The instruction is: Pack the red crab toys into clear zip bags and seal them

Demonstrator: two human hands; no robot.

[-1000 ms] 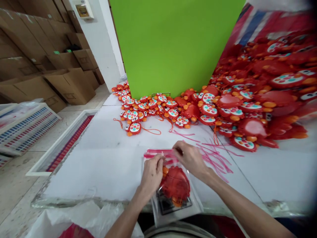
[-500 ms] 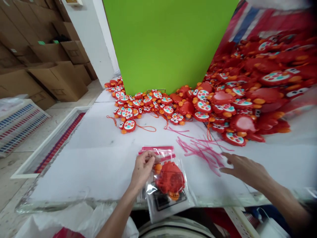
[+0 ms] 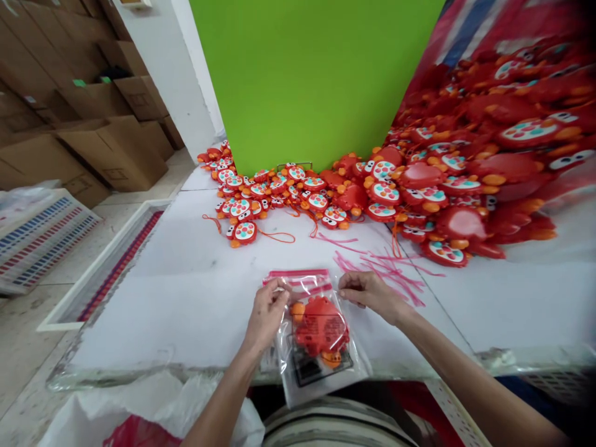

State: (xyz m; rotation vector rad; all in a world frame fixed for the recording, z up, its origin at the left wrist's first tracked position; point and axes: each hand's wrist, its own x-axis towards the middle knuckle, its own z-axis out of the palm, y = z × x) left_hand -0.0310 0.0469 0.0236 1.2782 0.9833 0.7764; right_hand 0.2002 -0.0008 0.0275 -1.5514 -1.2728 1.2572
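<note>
A clear zip bag with a pink seal strip lies at the near edge of the white table. Inside it sits a red crab toy with orange claws, over a dark card. My left hand pinches the bag's upper left corner. On the other side, my right hand grips the upper right corner near the seal. The bag's lower end hangs over the table edge toward me.
Several pink strips lie just right of the bag. A big heap of red crab toys fills the far right and back of the table, against a green board. Cardboard boxes and striped trays stand on the floor at left.
My right hand left the bag's seal, swung out to the right over the table, then came back and took the bag's upper right corner. My left hand stayed on the bag.
</note>
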